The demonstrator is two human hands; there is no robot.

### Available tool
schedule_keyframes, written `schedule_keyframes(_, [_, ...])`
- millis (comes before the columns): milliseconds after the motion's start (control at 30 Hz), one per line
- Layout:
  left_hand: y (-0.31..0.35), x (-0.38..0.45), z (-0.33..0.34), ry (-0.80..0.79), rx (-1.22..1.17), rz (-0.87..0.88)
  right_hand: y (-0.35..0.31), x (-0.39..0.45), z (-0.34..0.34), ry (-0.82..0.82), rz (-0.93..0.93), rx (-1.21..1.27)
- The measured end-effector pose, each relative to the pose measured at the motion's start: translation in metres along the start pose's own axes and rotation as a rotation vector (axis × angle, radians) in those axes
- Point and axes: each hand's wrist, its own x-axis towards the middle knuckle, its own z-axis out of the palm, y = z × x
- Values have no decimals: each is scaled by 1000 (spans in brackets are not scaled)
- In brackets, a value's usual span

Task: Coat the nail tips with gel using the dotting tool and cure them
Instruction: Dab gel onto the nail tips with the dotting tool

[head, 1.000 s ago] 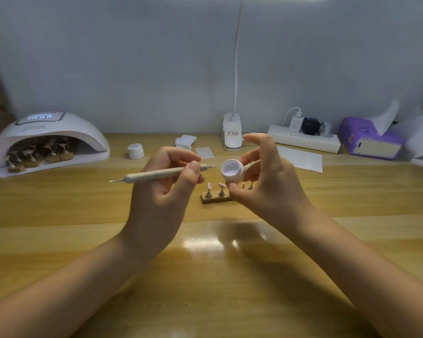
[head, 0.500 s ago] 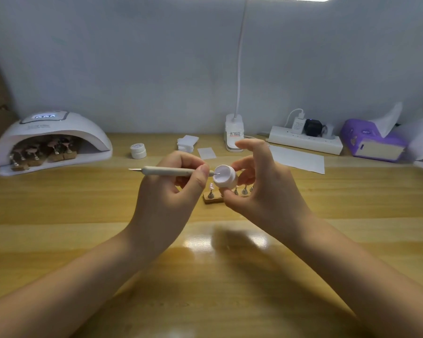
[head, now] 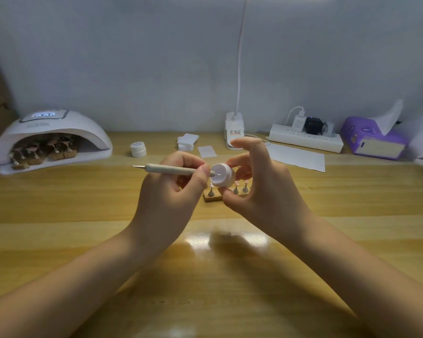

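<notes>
Lamp: the curing lamp (head: 51, 140) stands far left on the tabletop (head: 83, 211), display lit, with several mounted tips already under its arch; I judge that batch is curing, so I need not hurry this one.
Spare jar: a closed white jar (head: 138, 149) sits behind my left hand, well apart from the work; I leave it alone.
Tool: my left hand (head: 171, 193) is closed round the dotting tool (head: 169, 169), thumb and fingers pinching the shaft near its working end, the tool lying almost level with its other metal point aimed left.
Tip of tool: the right-hand point sits inside the mouth of the gel pot (head: 222, 175); I should touch the gel lightly and lift out only a small bead, since a heavy load would likely drip or flood a nail tip.
Gel pot: my right hand (head: 259, 189) grips it between thumb and fingers, mouth tilted toward the tool, index finger raised clear; I keep it steady so the point meets gel, not the rim.
Nail tips: the stand (head: 211, 196) with its small mounted tips rests on the tabletop just behind and below the pot, partly hidden by my right hand; it is close, so the loaded tool has a short trip.
Risk: I cannot see how much gel is on the point.
</notes>
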Motion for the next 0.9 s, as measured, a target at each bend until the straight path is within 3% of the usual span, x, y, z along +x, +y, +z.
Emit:
schedule_keyframes(467, [0,2,0,16,-36,-33,0,-1,0,21,21,21])
schedule_keyframes(733, [-3,14,-5,127,-523,-360,-3,-1,-1,32,73,46])
schedule_keyframes(900, [-2,17,-6,140,-695,-531,-4,0,-1,36,85,54])
